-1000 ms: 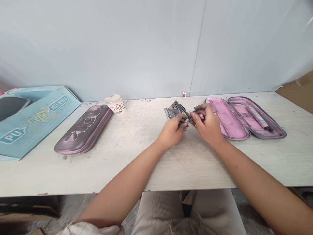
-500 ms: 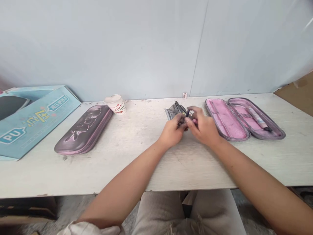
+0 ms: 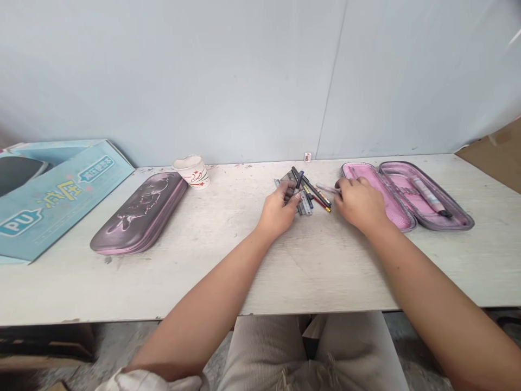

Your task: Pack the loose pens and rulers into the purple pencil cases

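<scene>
My left hand (image 3: 280,209) is closed on a dark pen with a blue end (image 3: 300,179), which stands nearly upright from the fingertips. Under and beyond those fingers lie several pens (image 3: 315,193) and a clear ruler (image 3: 305,206) in a crossed pile on the table. A slim pale pink pen (image 3: 325,187) is pinched in my right hand (image 3: 360,201), its tip pointing left. That hand overlaps the left half of the open pencil case (image 3: 396,212), which has a pink lining. In the case's right half rests a pale marker with a black end (image 3: 431,196).
A closed dark pencil case with pink trim (image 3: 138,214) lies at the left, beside a paper cup (image 3: 193,172). Farther left leans a light blue box (image 3: 61,195). A small sharpener-like block (image 3: 307,157) stands by the wall, and brown cardboard (image 3: 496,152) is at the right.
My hands, together over the pile before, have parted. The right one has moved right with the pale pink pen to the open case, while the left stays by the pile with the dark pen.
</scene>
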